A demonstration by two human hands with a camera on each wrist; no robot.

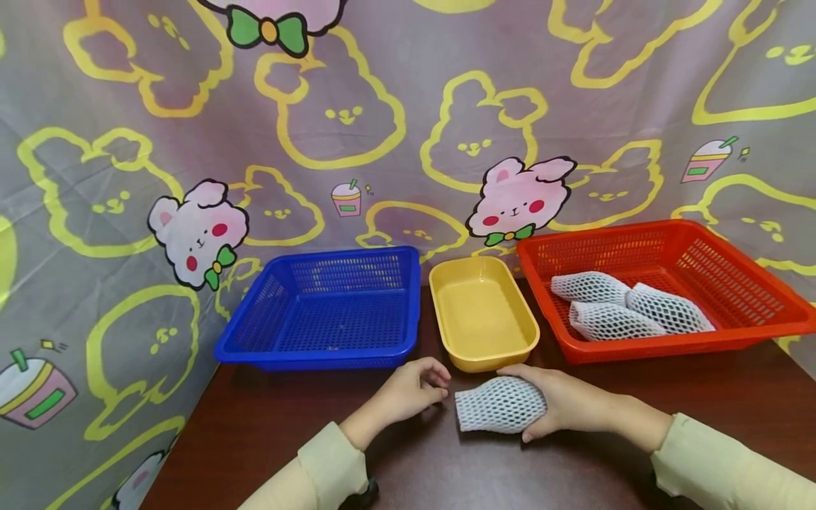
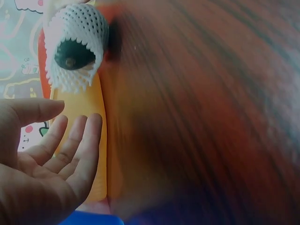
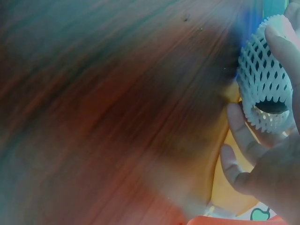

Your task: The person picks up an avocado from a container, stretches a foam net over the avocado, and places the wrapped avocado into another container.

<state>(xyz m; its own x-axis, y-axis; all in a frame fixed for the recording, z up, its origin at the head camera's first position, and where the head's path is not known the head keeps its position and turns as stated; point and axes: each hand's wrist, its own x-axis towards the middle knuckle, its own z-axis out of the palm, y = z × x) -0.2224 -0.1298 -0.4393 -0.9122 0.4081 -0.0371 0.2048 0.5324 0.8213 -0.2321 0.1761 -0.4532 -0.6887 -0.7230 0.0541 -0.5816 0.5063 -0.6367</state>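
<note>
A dark green fruit, looking like an avocado, sits inside a white foam net sleeve (image 1: 500, 405) in front of the yellow tray. My right hand (image 1: 564, 400) grips the sleeved fruit from the right, thumb at the near side and fingers at the far side. In the left wrist view the stem end of the fruit (image 2: 74, 55) shows through the sleeve's open end. Just left of the sleeve is my left hand (image 1: 411, 389), holding nothing, its fingers loosely bent and apart from the net.
At the back stand a blue basket (image 1: 319, 356), a yellow tray (image 1: 487, 360) and, on the right, a red basket (image 1: 752, 329). Inside the red basket lie 3 white foam net sleeves (image 1: 615, 322). A printed curtain (image 1: 395, 92) hangs behind the dark wooden table (image 1: 255, 439).
</note>
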